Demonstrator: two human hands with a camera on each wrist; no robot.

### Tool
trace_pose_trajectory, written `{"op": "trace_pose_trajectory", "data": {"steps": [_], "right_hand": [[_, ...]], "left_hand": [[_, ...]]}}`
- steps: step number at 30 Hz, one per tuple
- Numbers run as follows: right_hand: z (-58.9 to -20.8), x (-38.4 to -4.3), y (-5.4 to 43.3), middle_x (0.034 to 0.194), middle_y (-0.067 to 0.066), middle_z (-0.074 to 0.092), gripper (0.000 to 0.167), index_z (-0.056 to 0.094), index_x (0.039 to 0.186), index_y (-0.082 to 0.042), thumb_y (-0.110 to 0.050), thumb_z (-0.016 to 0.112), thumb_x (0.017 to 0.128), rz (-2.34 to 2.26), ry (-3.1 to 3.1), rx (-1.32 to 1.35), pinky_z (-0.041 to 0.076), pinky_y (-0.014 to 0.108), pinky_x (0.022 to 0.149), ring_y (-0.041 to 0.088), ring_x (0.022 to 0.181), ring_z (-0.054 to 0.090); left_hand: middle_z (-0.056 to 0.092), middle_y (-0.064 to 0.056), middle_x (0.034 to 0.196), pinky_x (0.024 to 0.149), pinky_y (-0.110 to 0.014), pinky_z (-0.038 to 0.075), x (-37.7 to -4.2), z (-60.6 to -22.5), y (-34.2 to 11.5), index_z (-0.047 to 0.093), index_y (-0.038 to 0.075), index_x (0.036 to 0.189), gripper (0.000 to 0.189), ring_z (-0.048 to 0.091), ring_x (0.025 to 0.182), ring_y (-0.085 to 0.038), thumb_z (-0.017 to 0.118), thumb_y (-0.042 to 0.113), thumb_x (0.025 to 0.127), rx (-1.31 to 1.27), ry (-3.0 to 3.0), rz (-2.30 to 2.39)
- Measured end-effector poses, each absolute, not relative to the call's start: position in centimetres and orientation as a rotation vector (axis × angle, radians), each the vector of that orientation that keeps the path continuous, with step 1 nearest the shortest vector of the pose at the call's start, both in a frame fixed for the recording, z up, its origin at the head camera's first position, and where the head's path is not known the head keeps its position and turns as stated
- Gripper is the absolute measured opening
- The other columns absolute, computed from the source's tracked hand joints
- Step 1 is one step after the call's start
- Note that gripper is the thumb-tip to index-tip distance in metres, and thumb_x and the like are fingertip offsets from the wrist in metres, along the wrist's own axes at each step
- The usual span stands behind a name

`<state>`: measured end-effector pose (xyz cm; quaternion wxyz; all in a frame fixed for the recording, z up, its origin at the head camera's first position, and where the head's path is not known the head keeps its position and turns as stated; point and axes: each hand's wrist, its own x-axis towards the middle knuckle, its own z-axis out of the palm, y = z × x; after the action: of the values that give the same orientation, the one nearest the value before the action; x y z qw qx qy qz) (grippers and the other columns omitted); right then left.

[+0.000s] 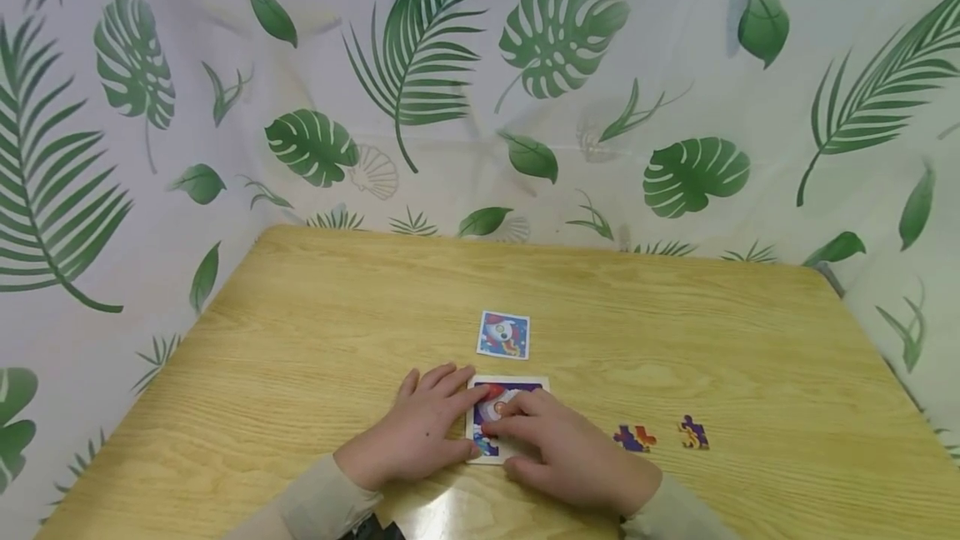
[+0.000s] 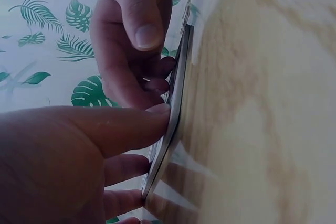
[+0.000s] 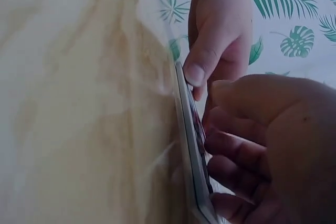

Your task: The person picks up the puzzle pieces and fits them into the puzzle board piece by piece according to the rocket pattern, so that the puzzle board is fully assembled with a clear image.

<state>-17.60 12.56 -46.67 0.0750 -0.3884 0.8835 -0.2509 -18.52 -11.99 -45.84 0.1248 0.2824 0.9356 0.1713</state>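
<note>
A small square jigsaw puzzle in a white-rimmed tray (image 1: 517,379) lies flat on the table, its picture a rocket on purple. My left hand (image 1: 423,430) rests along the tray's left side, fingers fairly straight, a fingertip on the picture and the thumb at the lower left corner. From the right, my right hand (image 1: 564,448) reaches over the tray and touches the picture with its fingertips. In the right wrist view the right fingers (image 3: 236,174) are lightly bent against the puzzle's surface. The right hand hides much of the picture's right side.
A small rocket picture card (image 1: 503,336) lies just beyond the tray. To the right of my right hand are loose puzzle pieces (image 1: 634,438) in purple and orange, and another piece (image 1: 693,432) farther right. A leaf-patterned cloth (image 1: 450,190) hangs behind the wooden table (image 1: 337,298).
</note>
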Motion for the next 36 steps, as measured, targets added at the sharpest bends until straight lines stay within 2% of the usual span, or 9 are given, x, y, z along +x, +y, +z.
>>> {"op": "trace_pose_trajectory", "data": {"steps": [8, 12, 19, 23, 27, 32, 36], "right_hand": [[-46.0, -17.7, 15.4, 0.115, -0.02, 0.06, 0.021, 0.074, 0.115, -0.028, -0.021, 0.07, 0.096, -0.924, 2.763, -1.05, 0.052, 0.039, 0.094, 0.003, 0.106, 0.056], [-46.0, -17.9, 17.7, 0.112, -0.019, 0.059, 0.021, 0.074, 0.112, -0.028, -0.019, 0.073, 0.093, -0.862, 2.904, -0.993, 0.052, 0.04, 0.093, 0.004, 0.106, 0.055], [-46.2, -18.4, 22.4, 0.109, -0.021, 0.057, 0.026, 0.072, 0.111, -0.031, -0.025, 0.08, 0.087, -0.661, 3.065, -0.889, 0.053, 0.039, 0.088, 0.004, 0.104, 0.053], [-46.3, -18.3, 24.4, 0.105, -0.023, 0.054, 0.025, 0.07, 0.106, -0.036, -0.036, 0.082, 0.084, -0.601, 3.033, -0.816, 0.052, 0.038, 0.087, 0.004, 0.099, 0.049], [-46.5, -18.1, 25.3, 0.101, -0.023, 0.051, 0.027, 0.066, 0.1, -0.037, -0.043, 0.084, 0.081, -0.568, 2.988, -0.848, 0.05, 0.032, 0.081, 0.005, 0.092, 0.043], [-46.6, -18.3, 25.4, 0.091, -0.021, 0.049, 0.026, 0.064, 0.094, -0.037, -0.034, 0.085, 0.08, -0.586, 2.945, -0.917, 0.044, 0.024, 0.071, 0.004, 0.085, 0.041], [-46.6, -18.3, 25.0, 0.087, -0.02, 0.049, 0.023, 0.064, 0.092, -0.036, -0.031, 0.084, 0.082, -0.594, 2.917, -0.911, 0.043, 0.024, 0.07, 0.004, 0.084, 0.041]], "left_hand": [[0.028, -0.007, 0.164, 0.114, -0.069, 0.009, -18.5, -46.0, -11.9, 0.04, 0.027, 0.157, 0.074, 0.02, 0.151, -0.034, 0.069, 0.048, 0.092, 0.828, 2.75, 0.519], [0.028, -0.008, 0.164, 0.114, -0.069, 0.008, -18.4, -45.9, -11.9, 0.041, 0.028, 0.157, 0.074, 0.02, 0.15, -0.034, 0.07, 0.047, 0.091, 0.829, 2.75, 0.522], [0.028, -0.006, 0.165, 0.115, -0.068, 0.007, -18.5, -46.1, -12.0, 0.041, 0.027, 0.157, 0.075, 0.019, 0.151, -0.032, 0.069, 0.049, 0.091, 0.817, 2.737, 0.532], [0.027, -0.005, 0.165, 0.115, -0.068, 0.006, -18.5, -46.2, -12.0, 0.04, 0.028, 0.157, 0.078, 0.018, 0.151, -0.031, 0.069, 0.052, 0.09, 0.812, 2.725, 0.545], [0.027, -0.005, 0.165, 0.115, -0.068, 0.007, -18.4, -46.1, -12.1, 0.04, 0.029, 0.157, 0.078, 0.018, 0.151, -0.031, 0.069, 0.053, 0.089, 0.809, 2.722, 0.545], [0.026, -0.004, 0.165, 0.115, -0.068, 0.006, -18.4, -45.9, -12.1, 0.04, 0.028, 0.157, 0.077, 0.017, 0.152, -0.031, 0.07, 0.052, 0.089, 0.806, 2.722, 0.54], [0.025, -0.005, 0.166, 0.115, -0.067, 0.006, -18.5, -45.9, -12.1, 0.04, 0.028, 0.157, 0.078, 0.016, 0.152, -0.031, 0.07, 0.051, 0.089, 0.803, 2.715, 0.542]]}}
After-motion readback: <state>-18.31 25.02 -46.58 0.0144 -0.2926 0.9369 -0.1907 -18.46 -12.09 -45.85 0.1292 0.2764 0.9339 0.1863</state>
